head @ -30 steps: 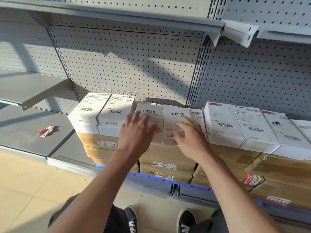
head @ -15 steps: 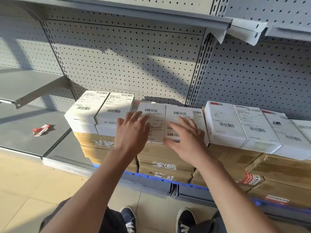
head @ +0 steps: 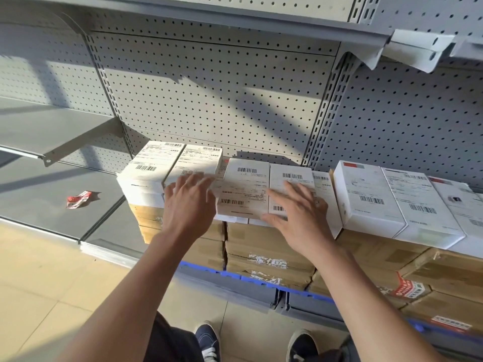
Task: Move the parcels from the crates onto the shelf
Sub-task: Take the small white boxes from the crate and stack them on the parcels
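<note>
White labelled parcels lie in a row on top of brown cardboard boxes [head: 269,246] on the bottom shelf. My left hand [head: 189,202] lies flat with spread fingers on the parcel [head: 201,160] second from the left, beside a middle parcel [head: 244,189]. Straight fingers of my right hand [head: 298,212] press flat on the neighbouring parcel [head: 290,178]. A double stack of parcels [head: 146,176] stands at the left end. More white parcels [head: 366,194] continue to the right. No crate is in view.
Grey pegboard shelving [head: 209,95] rises behind the parcels, with an upper shelf [head: 235,11] overhead and a bare side shelf [head: 47,129] at left. A crumpled red wrapper [head: 78,199] lies on the bare bottom shelf. My shoes [head: 209,340] stand on the tiled floor.
Both hands have slid slightly forward over the two middle parcels, which now sit squarer against their neighbours. The view has shifted a little.
</note>
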`<move>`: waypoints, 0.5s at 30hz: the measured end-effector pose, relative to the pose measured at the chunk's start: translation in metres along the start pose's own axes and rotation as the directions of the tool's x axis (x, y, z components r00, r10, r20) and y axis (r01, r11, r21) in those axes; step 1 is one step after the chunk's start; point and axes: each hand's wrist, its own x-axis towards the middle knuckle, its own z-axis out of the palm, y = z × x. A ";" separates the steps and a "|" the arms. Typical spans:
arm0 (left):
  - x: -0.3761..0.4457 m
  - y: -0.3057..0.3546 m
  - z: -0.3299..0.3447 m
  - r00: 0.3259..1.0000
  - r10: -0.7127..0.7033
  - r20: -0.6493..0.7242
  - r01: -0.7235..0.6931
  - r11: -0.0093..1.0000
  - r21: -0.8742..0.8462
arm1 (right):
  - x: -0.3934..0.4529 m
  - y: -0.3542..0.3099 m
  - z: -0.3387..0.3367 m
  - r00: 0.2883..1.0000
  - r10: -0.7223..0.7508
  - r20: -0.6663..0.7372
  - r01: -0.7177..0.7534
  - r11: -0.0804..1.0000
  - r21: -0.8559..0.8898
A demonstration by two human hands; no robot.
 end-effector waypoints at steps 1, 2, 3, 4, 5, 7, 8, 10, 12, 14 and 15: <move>-0.001 -0.001 0.000 1.000 0.005 0.004 -0.005 1.000 0.004 | 0.003 -0.001 0.001 1.000 -0.002 0.000 0.002 1.000 -0.004; -0.002 -0.002 0.001 1.000 0.010 0.003 -0.010 1.000 0.006 | 0.006 -0.002 0.001 1.000 -0.004 -0.001 0.004 1.000 -0.007; -0.003 -0.002 0.001 1.000 0.012 -0.002 -0.012 1.000 0.007 | 0.009 -0.003 0.002 1.000 -0.005 -0.002 0.005 1.000 -0.014; -0.003 -0.002 0.000 1.000 0.013 -0.007 -0.013 1.000 0.007 | 0.013 -0.004 0.002 1.000 -0.008 -0.001 0.008 1.000 -0.023; -0.003 -0.002 0.001 1.000 0.012 -0.009 -0.012 1.000 0.009 | 0.016 -0.005 0.003 1.000 -0.011 -0.001 0.011 1.000 -0.029; -0.004 -0.002 0.000 1.000 0.013 -0.007 -0.013 1.000 0.011 | 0.020 -0.007 0.004 1.000 -0.021 -0.007 0.020 0.999 -0.033; -0.004 -0.003 0.000 1.000 0.013 -0.005 -0.013 1.000 0.008 | 0.022 -0.008 0.004 1.000 -0.027 -0.010 0.027 0.999 -0.034; -0.005 -0.003 0.001 1.000 0.013 -0.002 -0.013 1.000 -0.004 | 0.025 -0.008 0.006 0.999 -0.035 -0.019 0.034 0.999 -0.032; -0.005 -0.004 0.000 1.000 0.014 0.002 -0.014 1.000 -0.006 | 0.028 -0.010 0.007 0.999 -0.040 -0.022 0.039 0.999 -0.034; -0.005 -0.005 0.001 1.000 0.019 0.000 -0.019 1.000 -0.003 | 0.031 -0.010 0.008 0.999 -0.042 -0.025 0.041 0.999 -0.032; -0.006 -0.005 0.001 1.000 0.020 -0.005 -0.020 1.000 -0.002 | 0.032 -0.010 0.008 0.999 -0.042 -0.027 0.042 0.999 -0.030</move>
